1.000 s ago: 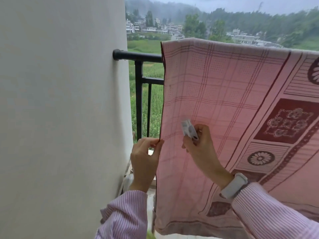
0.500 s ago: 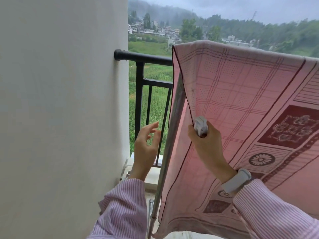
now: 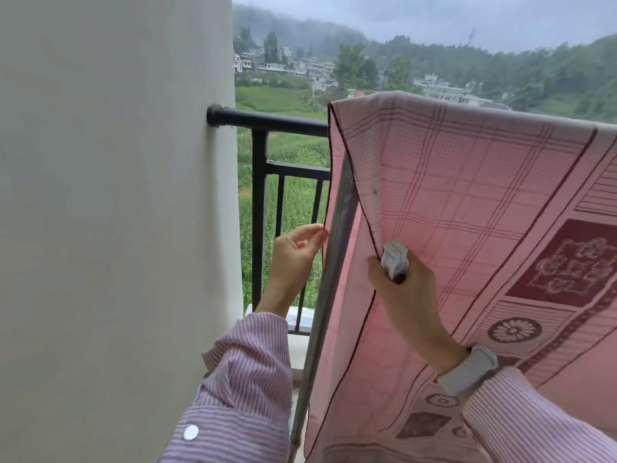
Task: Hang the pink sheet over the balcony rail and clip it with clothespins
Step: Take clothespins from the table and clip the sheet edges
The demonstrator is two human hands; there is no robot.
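The pink patterned sheet [image 3: 467, 202] hangs folded over the black balcony rail [image 3: 267, 120], covering the rail's right part. My right hand [image 3: 407, 295] grips a white clothespin [image 3: 395, 259] and pulls the near layer's dark-hemmed left edge toward me, which opens a gap between the layers. My left hand [image 3: 292, 259] is raised by the railing bars. Its fingers are apart and its fingertips touch the far layer's edge. I cannot tell whether the clothespin's jaws bite the cloth.
A pale wall [image 3: 117, 212] fills the left side, and the rail ends in it. A grey pole [image 3: 330, 279] slants down between the sheet's layers. Black vertical bars [image 3: 258, 212] stand behind my left hand, above a white ledge [image 3: 300, 320]. Beyond lie fields, houses and hills.
My left hand let go of the sheet's edge, opened, then moved right to the far layer's edge. My right hand pulled the near layer toward me with the clothespin, exposing the grey pole.
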